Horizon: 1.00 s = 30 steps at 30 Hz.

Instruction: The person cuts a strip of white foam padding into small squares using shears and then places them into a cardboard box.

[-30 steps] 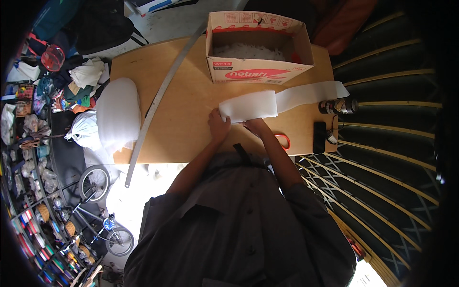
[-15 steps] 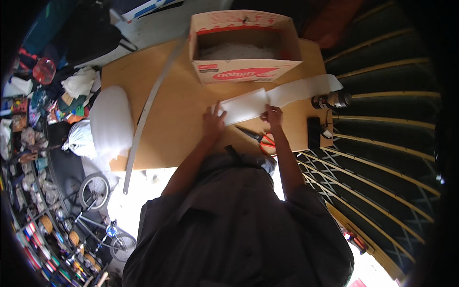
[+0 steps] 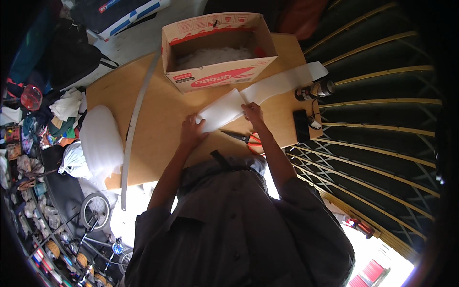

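A folded white foam sheet (image 3: 221, 111) lies slantwise on the table in front of me, its material soft and translucent. At its left end rests my left hand (image 3: 192, 132), thumb and fingers apart against the sheet. My right hand (image 3: 253, 113) has its fingers closed on the right edge of the sheet. From behind that edge a long white foam strip (image 3: 287, 85) runs off to the far right, and its far end curls. Just below the sheet, between my forearms, lie scissors (image 3: 245, 137) with dark blades and orange handles, partly covered by my right forearm.
An open cardboard box (image 3: 217, 71) with whitish material inside stands at the back of the wooden table (image 3: 160, 143). A long metal ruler (image 3: 135, 112) and a rounded white foam bundle (image 3: 101, 138) are at left. At right are a dark jar (image 3: 313, 91), a black phone (image 3: 300, 126) and a folding gate (image 3: 373, 128).
The view has turned slightly, so the table and its things sit further left. My right hand is now closed at the sheet's right edge; the left stays at its left end.
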{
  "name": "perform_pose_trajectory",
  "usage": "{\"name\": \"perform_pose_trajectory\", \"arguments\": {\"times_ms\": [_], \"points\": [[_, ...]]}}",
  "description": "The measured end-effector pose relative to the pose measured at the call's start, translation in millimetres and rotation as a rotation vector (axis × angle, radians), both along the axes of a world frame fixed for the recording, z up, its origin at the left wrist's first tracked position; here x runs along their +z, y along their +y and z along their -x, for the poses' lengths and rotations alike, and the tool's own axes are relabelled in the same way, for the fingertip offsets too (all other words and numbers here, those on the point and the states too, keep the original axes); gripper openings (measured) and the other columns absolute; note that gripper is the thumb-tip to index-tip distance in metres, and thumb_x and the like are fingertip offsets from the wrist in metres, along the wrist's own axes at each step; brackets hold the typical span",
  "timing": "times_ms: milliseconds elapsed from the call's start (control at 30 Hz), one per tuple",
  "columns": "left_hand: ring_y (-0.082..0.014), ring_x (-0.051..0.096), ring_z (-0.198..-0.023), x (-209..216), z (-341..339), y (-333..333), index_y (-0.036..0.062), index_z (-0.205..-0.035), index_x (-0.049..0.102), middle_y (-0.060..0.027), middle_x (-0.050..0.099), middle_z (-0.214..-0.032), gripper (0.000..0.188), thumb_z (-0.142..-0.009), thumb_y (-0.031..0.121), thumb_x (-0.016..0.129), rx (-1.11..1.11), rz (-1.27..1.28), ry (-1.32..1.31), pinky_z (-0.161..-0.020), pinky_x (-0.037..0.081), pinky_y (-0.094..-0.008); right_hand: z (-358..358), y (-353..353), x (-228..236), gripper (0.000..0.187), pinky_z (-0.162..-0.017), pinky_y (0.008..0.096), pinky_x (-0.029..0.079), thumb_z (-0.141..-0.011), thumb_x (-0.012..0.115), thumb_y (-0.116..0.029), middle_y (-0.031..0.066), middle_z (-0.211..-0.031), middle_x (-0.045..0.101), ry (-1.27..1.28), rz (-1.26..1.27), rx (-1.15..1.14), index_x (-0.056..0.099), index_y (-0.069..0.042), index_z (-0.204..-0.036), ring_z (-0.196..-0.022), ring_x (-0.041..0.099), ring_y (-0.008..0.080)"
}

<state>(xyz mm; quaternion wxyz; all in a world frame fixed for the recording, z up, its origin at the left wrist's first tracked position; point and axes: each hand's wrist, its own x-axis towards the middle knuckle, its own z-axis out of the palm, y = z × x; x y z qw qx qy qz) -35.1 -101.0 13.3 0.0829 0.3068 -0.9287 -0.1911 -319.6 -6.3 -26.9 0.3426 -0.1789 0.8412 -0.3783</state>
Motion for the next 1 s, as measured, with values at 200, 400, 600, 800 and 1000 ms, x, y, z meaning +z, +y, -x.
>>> {"name": "perform_pose_trajectory", "arguments": {"times_ms": [200, 400, 600, 800, 1000], "points": [[-0.0379, 0.039, -0.124, 30, -24, -1, 0.0138, -0.115, 0.059, -0.0152, 0.04, -0.137, 0.05, -0.073, 0.035, 0.077, 0.141, -0.067, -0.158, -0.095, 0.038, -0.0533, -23, 4, 9, 0.026, -0.062, 0.0408, 0.05, -0.08, 0.071, -0.029, 0.0113, -0.07, 0.064, 0.321, 0.043, 0.305, 0.064, -0.004, -0.08, -0.065, 0.064, 0.0271], [-0.0405, 0.043, -0.122, 1, -43, 11, 0.0068, -0.116, 0.057, -0.0205, 0.043, -0.137, 0.059, -0.071, 0.038, 0.078, 0.472, -0.014, 0.192, -0.099, 0.036, -0.0507, -51, 4, 29, 0.023, -0.074, 0.046, 0.052, -0.083, 0.066, -0.026, 0.0136, -0.083, 0.064, 0.596, -0.169, 0.438, 0.056, -0.005, -0.085, -0.083, 0.064, 0.0347], [-0.0356, 0.061, -0.09, -2, -41, 10, -0.0037, -0.103, 0.056, -0.0201, 0.062, -0.098, 0.045, -0.078, 0.03, 0.072, 0.838, -0.657, 0.111, -0.083, 0.049, -0.0423, -75, -5, 40, 0.029, -0.076, 0.0466, 0.054, -0.086, 0.059, -0.02, 0.0119, -0.109, 0.052, 0.844, -0.314, 0.498, 0.05, -0.01, -0.112, -0.1, 0.058, 0.0327], [-0.0245, 0.059, -0.068, 14, -27, 5, -0.003, -0.093, 0.053, -0.0148, 0.06, -0.081, 0.03, -0.08, 0.02, 0.067, 0.938, -0.652, 0.422, -0.066, 0.051, -0.039, -83, -8, 35, 0.038, -0.078, 0.0475, 0.052, -0.084, 0.059, -0.018, 0.014, -0.11, 0.05, 0.812, -0.264, 0.562, 0.047, -0.008, -0.118, -0.101, 0.055, 0.0332], [-0.0173, 0.058, -0.072, 63, -35, -2, -0.0003, -0.096, 0.05, -0.0114, 0.06, -0.083, 0.022, -0.083, 0.012, 0.063, 1.041, -0.844, 0.693, -0.055, 0.048, -0.0309, -102, -4, 41, 0.043, -0.086, 0.0528, 0.043, -0.083, 0.064, -0.026, 0.0133, -0.112, 0.054, 0.711, -0.145, 0.606, 0.05, -0.009, -0.12, -0.107, 0.052, 0.0334]]}}
